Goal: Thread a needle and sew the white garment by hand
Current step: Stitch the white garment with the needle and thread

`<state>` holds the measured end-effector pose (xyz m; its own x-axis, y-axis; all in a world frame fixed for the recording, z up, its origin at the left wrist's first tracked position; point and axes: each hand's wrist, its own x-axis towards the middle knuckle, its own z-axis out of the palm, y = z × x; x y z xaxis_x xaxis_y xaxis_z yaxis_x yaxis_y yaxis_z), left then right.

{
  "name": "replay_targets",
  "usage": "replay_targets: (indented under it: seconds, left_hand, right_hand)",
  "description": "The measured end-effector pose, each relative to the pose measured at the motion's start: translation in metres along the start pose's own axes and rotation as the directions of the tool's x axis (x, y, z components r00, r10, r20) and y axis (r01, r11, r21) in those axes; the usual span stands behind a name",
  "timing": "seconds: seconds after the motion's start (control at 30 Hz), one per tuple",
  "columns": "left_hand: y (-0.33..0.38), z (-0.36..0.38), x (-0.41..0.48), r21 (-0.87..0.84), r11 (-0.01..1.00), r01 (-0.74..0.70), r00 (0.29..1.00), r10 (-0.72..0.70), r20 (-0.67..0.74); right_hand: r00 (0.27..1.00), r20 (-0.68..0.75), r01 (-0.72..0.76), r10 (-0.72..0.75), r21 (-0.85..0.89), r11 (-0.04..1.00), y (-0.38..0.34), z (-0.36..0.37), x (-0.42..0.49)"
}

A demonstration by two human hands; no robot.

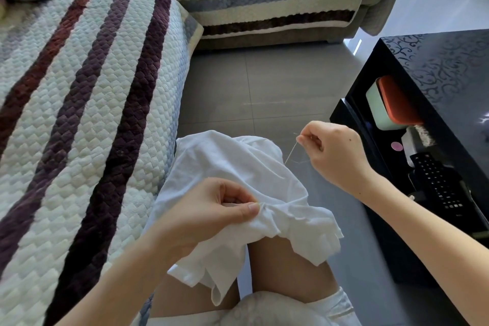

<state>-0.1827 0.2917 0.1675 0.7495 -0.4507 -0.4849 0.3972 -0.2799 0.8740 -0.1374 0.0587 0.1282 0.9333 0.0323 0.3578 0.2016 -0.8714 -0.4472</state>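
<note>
A: Nearest first. Left hand?
B: Left hand sits low over the knees. Thumb and forefinger pinch a small gathered fold of the garment. Other fingers are curled in behind.
A: Where does the garment lie?
B: Draped over the knees, bunched under and beyond the left hand. A loose edge hangs to that hand's right.
A: Right hand?
B: Right hand is raised, up and right of the left hand, well apart from it. Fingertips pinch the thread. The needle is likely in that pinch, but it's too thin to confirm. Thread runs from the pinch down toward the cloth, and its lower end is lost against the white.
A: Step?
B: Looks like drawing a stitch through. Threading seems done. No stitches can be made out, so progress is unclear.
A: How to do it well?
B: Pull along the thread's own line, away from the fold, and stop once the slack is gone. More pull would likely pucker this thin cloth. Set the left pinch just beside the exit point so the fabric doesn't lift. There's a faint loop below the right hand that could knot, so ease it out.
A: Farther out?
B: Black table just beyond the right hand, with a remote and an orange-lidded box in its open shelf. Grey floor past both hands. Striped sofa left of the left hand and across the far side.
</note>
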Motion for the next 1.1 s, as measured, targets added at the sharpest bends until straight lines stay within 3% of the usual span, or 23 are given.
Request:
replay_targets:
  seconds: [0.1, 0.17, 0.27, 0.37, 0.53, 0.73, 0.9, 1.1]
  left_hand:
    - [-0.001, 0.002, 0.0, -0.012, 1.0, -0.005, 1.0, 0.005, -0.016]
    - [-0.002, 0.001, -0.001, -0.041, 0.999, -0.017, 0.999, 0.015, -0.048]
    - [-0.001, 0.001, -0.002, -0.084, 0.995, -0.047, 0.997, 0.041, -0.063]
    - [0.0, 0.002, -0.004, -0.092, 0.993, -0.068, 0.996, 0.062, -0.059]
    - [-0.005, 0.0, -0.006, -0.008, 0.999, -0.035, 0.99, 0.034, -0.138]
    - [-0.009, 0.003, -0.004, -0.058, 0.998, 0.009, 0.987, -0.018, -0.16]
    - [-0.009, 0.005, -0.003, -0.056, 0.998, 0.001, 0.984, -0.011, -0.18]
    - [-0.008, 0.005, -0.003, -0.046, 0.999, -0.007, 0.981, -0.002, -0.195]
  right_hand:
    - [0.997, 0.068, -0.045, 0.038, 0.101, 0.994, -0.008, -0.006, -0.004]
    - [0.99, 0.135, -0.079, 0.045, 0.259, 0.963, -0.017, -0.014, -0.009]
    - [0.929, 0.367, -0.158, -0.048, 0.51, 0.846, -0.032, -0.024, -0.021]
    - [0.831, 0.537, -0.182, -0.143, 0.506, 0.843, -0.04, -0.021, -0.036]
    - [0.802, 0.591, -0.267, -0.089, 0.488, 0.831, -0.041, -0.022, -0.045]
    - [0.878, 0.475, -0.179, -0.061, 0.444, 0.878, -0.047, -0.022, -0.057]
    - [0.936, 0.321, 0.032, -0.145, 0.334, 0.942, -0.062, -0.023, -0.068]
    - [0.955, 0.266, 0.035, -0.13, 0.334, 0.942, -0.065, -0.019, -0.068]
